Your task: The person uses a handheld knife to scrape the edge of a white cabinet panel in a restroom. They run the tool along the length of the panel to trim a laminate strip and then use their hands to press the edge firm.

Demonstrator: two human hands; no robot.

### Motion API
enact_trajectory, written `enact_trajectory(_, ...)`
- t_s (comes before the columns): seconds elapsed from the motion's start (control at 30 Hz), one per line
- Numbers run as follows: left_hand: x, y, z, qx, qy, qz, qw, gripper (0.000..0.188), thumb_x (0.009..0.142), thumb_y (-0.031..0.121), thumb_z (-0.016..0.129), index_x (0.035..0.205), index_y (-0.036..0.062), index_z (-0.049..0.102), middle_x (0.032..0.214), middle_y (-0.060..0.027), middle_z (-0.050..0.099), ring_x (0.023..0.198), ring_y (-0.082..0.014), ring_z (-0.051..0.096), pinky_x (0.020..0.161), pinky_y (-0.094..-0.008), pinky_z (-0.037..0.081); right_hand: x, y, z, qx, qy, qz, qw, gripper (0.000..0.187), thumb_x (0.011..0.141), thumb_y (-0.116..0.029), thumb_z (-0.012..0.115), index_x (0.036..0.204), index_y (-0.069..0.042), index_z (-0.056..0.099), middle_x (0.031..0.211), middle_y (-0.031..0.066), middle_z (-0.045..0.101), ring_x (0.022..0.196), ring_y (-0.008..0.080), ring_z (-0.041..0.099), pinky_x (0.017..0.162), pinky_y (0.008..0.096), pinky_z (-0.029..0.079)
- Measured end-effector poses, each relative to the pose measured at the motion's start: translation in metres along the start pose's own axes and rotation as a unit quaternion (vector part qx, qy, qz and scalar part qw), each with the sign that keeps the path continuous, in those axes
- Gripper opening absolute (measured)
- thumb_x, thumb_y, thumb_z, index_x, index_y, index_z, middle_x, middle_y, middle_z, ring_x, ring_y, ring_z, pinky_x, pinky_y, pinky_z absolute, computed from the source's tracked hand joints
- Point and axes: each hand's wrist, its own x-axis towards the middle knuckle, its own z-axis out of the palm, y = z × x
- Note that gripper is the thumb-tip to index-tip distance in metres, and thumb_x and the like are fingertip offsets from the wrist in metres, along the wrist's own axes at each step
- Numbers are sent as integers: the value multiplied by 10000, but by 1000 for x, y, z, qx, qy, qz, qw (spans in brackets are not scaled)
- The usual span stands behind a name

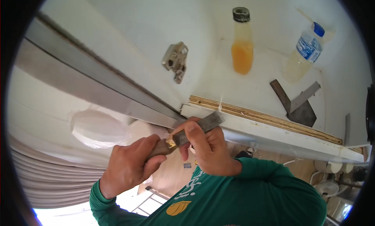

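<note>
My left hand is closed around the wooden handle of a chisel, with a brass-coloured collar showing just past the fingers. Farther along, my right hand grips the flat grey blade, thumb on top and fingers curled beneath. The blade points up and to the right. Its broad end lies over the white front edge of a cabinet panel, beside the bare plywood strip. A small pale sliver stands up from the plywood near the blade end. Whether the blade touches the panel I cannot tell.
A metal hinge plate is fixed to the white side wall. Inside the cabinet are a dark-capped bottle of orange liquid, a blue-capped clear bottle and dark scraper-like tools. A metal-edged frame runs along the left; a floor shows below.
</note>
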Motion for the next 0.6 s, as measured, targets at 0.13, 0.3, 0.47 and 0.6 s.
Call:
enact_trajectory(0.13, -5, 9, -2, -6, -1, -21, 1000, 424, 1072, 374, 769, 1326, 49, 665, 942, -148, 751, 731, -405, 724, 580, -461, 549, 2, -3, -6, -27, -27, 16, 999, 471, 1242, -336, 468, 1054, 6, 732, 833, 77, 728, 678, 108, 631, 631, 279, 477)
enact_trajectory(0.3, -18, 13, 7, -15, 32, -58, 998, 401, 1082, 348, 757, 1325, 43, 667, 982, -162, 768, 751, -415, 736, 592, -467, 562, 7, -3, -4, -23, -58, 36, 997, 457, 1237, -283, 456, 981, 2, 705, 718, 47, 640, 710, 107, 655, 663, 304, 518)
enact_trajectory(0.47, -19, 18, 4, 8, 60, -57, 997, 377, 1092, 329, 748, 1322, 41, 668, 985, -162, 775, 746, -410, 737, 592, -467, 562, 13, 1, 2, -17, -56, 11, 998, 482, 1239, -287, 445, 999, 21, 727, 806, 94, 737, 687, 123, 644, 654, 296, 515)
enact_trajectory(0.6, -12, 18, 1, 7, 56, -42, 998, 378, 1088, 326, 754, 1318, 39, 668, 970, -162, 770, 739, -414, 731, 586, -467, 556, 13, 4, 1, -24, -29, 7, 999, 492, 1243, -295, 440, 1030, 30, 742, 856, 111, 774, 679, 136, 648, 663, 294, 523)
